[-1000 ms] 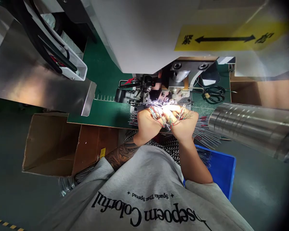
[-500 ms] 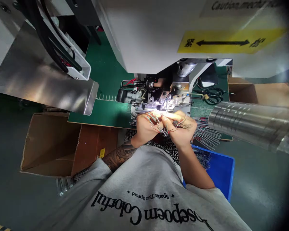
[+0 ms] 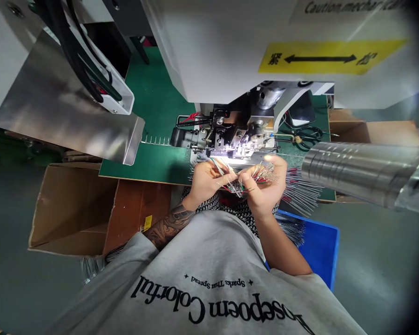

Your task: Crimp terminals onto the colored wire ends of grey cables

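Both my hands are just in front of the lit crimping head (image 3: 240, 146) of a white machine. My left hand (image 3: 206, 180) is closed on thin cables, whose coloured wire ends (image 3: 233, 187) stick out between the two hands. A second bunch of stripped wire ends (image 3: 265, 174) is in my right hand (image 3: 267, 188), with the thumb pressed against it and the index finger raised toward the machine. The fingertips of the two hands are close together. Exactly which wire each fingertip pinches is too small to tell.
More grey cables (image 3: 300, 190) lie on the green table (image 3: 153, 163) at right. A blue bin (image 3: 323, 251) stands below them. An open cardboard box (image 3: 73, 209) is at left. A metal cylinder (image 3: 352, 174) juts in from the right; scissors (image 3: 309, 137) lie behind it.
My hands have drawn slightly apart and back from the crimping head. My right index finger has lifted, and more of the wire ends shows between the hands.
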Motion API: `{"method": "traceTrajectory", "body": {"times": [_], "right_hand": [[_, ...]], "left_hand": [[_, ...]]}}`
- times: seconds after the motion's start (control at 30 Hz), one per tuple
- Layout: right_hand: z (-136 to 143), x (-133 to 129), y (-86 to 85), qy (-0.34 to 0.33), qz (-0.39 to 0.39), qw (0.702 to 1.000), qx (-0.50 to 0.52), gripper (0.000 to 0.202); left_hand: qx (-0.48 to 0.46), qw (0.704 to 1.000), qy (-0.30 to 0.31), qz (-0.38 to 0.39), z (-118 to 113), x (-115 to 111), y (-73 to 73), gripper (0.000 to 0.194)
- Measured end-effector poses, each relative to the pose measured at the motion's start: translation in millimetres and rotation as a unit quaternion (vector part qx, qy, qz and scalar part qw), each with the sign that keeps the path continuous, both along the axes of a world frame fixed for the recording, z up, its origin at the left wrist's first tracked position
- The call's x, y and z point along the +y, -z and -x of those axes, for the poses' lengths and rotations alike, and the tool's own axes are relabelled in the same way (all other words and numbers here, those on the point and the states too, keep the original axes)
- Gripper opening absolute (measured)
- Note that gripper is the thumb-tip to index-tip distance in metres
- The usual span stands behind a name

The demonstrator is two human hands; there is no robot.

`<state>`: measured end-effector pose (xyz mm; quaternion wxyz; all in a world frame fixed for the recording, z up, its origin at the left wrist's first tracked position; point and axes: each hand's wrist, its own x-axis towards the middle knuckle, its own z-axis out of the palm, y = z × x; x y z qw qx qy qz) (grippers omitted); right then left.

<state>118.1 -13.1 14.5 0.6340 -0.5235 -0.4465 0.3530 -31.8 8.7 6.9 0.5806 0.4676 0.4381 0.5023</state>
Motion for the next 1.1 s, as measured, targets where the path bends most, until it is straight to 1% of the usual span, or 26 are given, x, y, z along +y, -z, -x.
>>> {"method": "traceTrajectory", "body": {"times": [0.07,0.2,0.3,0.33,0.47,0.57,0.73,0.8,0.87,0.93,1.0,1.1], "right_hand": [[0.0,0.7,-4.9,-0.009,0.009,1.000,0.000,0.034],[-6.4,5.1,-16.2,-0.066,0.062,0.996,-0.015,0.028],[-12.7,10.5,-19.7,-0.076,0.077,0.993,-0.040,0.043],[-14.2,12.2,-20.1,-0.077,0.080,0.993,-0.040,0.044],[-19.2,16.2,-22.0,-0.086,0.125,0.987,-0.048,0.027],[-23.8,18.5,-24.8,-0.113,0.158,0.978,-0.080,0.025],[-30.2,24.3,-30.8,-0.170,0.167,0.969,-0.058,0.017],[-30.3,26.0,-33.1,-0.191,0.166,0.966,-0.052,0.021],[-28.7,26.9,-34.6,-0.209,0.159,0.964,-0.047,0.028],[-26.2,27.0,-35.4,-0.203,0.148,0.967,-0.036,0.028],[-23.9,26.9,-36.1,-0.190,0.145,0.971,-0.024,0.024],[-22.7,27.8,-37.3,-0.211,0.162,0.964,-0.024,0.025]], "left_hand": [[0.006,1.000,-0.007,-0.009,-2.2,0.1,1.4,0.045],[0.036,0.999,-0.003,-0.022,-6.2,1.4,0.7,0.045],[0.050,0.998,0.008,-0.041,-6.7,2.5,-1.7,0.042],[0.053,0.998,0.008,-0.041,-6.5,2.4,-2.5,0.041],[0.060,0.998,-0.001,-0.016,-5.5,-0.4,-3.9,0.037],[0.060,0.998,-0.007,-0.006,-5.8,-2.8,-2.6,0.037],[0.061,0.998,-0.016,0.012,-7.2,-5.2,-0.5,0.031],[0.065,0.998,-0.014,0.017,-7.8,-5.9,-1.8,0.032],[0.061,0.998,-0.008,0.015,-8.4,-6.4,-4.0,0.037],[0.053,0.999,0.000,0.009,-9.0,-6.4,-6.2,0.043],[0.057,0.998,0.006,-0.005,-9.5,-5.8,-7.6,0.046],[0.078,0.997,0.014,-0.026,-10.2,-3.9,-8.9,0.049]]}}
